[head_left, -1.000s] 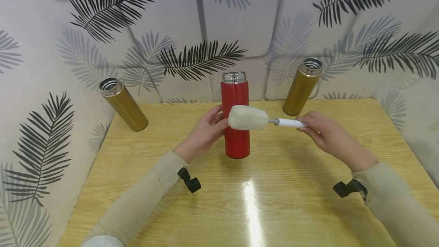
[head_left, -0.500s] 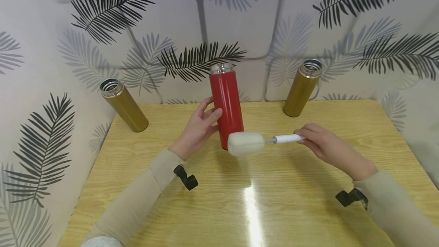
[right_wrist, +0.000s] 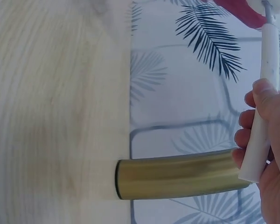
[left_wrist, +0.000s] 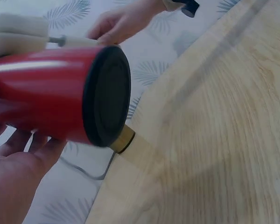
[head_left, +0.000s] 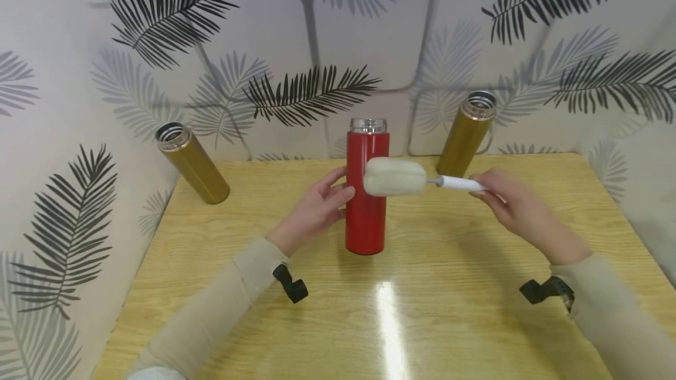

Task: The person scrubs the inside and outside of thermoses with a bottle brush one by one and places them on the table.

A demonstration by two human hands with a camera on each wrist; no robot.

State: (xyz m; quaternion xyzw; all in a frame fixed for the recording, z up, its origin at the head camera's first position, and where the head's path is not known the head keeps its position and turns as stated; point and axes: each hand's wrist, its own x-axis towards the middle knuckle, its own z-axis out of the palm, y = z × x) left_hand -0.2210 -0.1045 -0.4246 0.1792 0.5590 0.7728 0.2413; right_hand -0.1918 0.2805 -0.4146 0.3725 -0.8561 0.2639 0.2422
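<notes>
In the head view, my left hand (head_left: 311, 213) grips a red thermos bottle (head_left: 364, 224) from its left side, fingers behind and thumb in front. The bottle has a bare silver neck without a lid and stands nearly upright. Its black base (left_wrist: 108, 98) shows in the left wrist view, off the table. My right hand (head_left: 512, 201) holds a sponge bottle brush (head_left: 395, 176) by its white handle (right_wrist: 263, 126). The brush lies level, its cream sponge head in front of the bottle's upper body; whether they touch I cannot tell.
A gold thermos bottle (head_left: 195, 166) without a lid stands at the table's back left. Another gold bottle (head_left: 465, 136) is at the back right, behind my right hand. The wooden table (head_left: 338, 321) meets a leaf-patterned wall (head_left: 359, 40) at its back edge.
The red bottle first tilted left and rose while the brush dropped to its lower end. Now the bottle is upright again, lower and further right, and the sponge is back at its upper body.
</notes>
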